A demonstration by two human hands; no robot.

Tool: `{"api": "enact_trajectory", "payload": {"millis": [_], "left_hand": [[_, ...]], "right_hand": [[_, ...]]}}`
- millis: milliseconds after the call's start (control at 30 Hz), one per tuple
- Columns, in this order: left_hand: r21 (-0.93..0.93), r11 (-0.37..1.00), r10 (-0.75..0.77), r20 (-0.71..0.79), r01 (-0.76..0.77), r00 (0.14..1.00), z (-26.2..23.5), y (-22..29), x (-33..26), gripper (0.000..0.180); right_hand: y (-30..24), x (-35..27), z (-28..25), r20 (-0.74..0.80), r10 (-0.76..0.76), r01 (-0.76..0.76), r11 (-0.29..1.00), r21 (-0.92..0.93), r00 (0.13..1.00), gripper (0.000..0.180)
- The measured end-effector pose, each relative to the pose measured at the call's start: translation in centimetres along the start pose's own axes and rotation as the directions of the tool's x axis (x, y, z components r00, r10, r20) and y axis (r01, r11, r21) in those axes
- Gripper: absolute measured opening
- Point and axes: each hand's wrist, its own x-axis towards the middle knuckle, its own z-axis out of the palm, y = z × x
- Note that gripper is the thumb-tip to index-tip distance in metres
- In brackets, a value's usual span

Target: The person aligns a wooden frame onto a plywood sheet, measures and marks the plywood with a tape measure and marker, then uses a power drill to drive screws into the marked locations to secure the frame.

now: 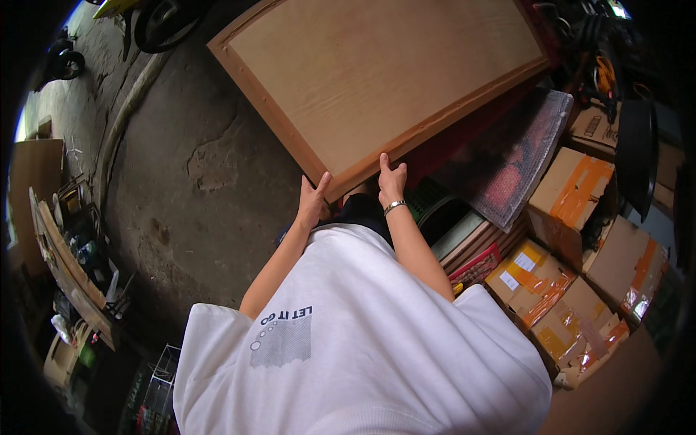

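Because the wide board (391, 80) spans the upper centre of the frame, the fingers of the left hand (312, 204) grip its lowest corner and those of the right hand (392, 185) its lower edge, thumbs on top, presumably sharing its load.

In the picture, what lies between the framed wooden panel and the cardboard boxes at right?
In the head view, a dark red surface and then a flat package in clear bubble wrap show between the panel and the boxes.
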Motion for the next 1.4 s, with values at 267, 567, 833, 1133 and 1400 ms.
{"api": "enact_trajectory", "payload": {"millis": [267, 567, 833, 1133, 1400], "left_hand": [[0.113, 0.990, 0.089, -0.036, -0.085, 0.995, 0.8, 0.7, -0.4, 0.072], [0.395, 0.903, 0.239, -0.131, -0.170, 0.962, 2.0, 0.3, -1.2, 0.092], [0.392, 0.915, 0.175, -0.182, -0.092, 0.968, 3.3, 2.3, -1.9, 0.097], [0.404, 0.909, 0.185, -0.179, -0.100, 0.966, 3.1, 2.1, -1.7, 0.093], [0.426, 0.893, 0.237, -0.169, -0.146, 0.957, 2.2, -0.1, -1.1, 0.087]], "right_hand": [[1.1, 0.8, 0.4, 0.041, -0.065, 0.063, 0.997, 0.046, 0.997, 0.059], [1.3, 0.0, 0.6, 0.111, -0.106, 0.103, 0.994, 0.031, 0.988, 0.066], [1.7, 0.4, 0.9, 0.119, -0.094, 0.069, 0.977, 0.200, 0.988, 0.054], [2.2, 2.1, 1.9, -0.015, -0.047, 0.047, 0.998, -0.030, 0.999, 0.052], [1.0, -0.2, 0.6, 0.119, -0.134, 0.129, 0.990, 0.052, 0.984, 0.059]]}}
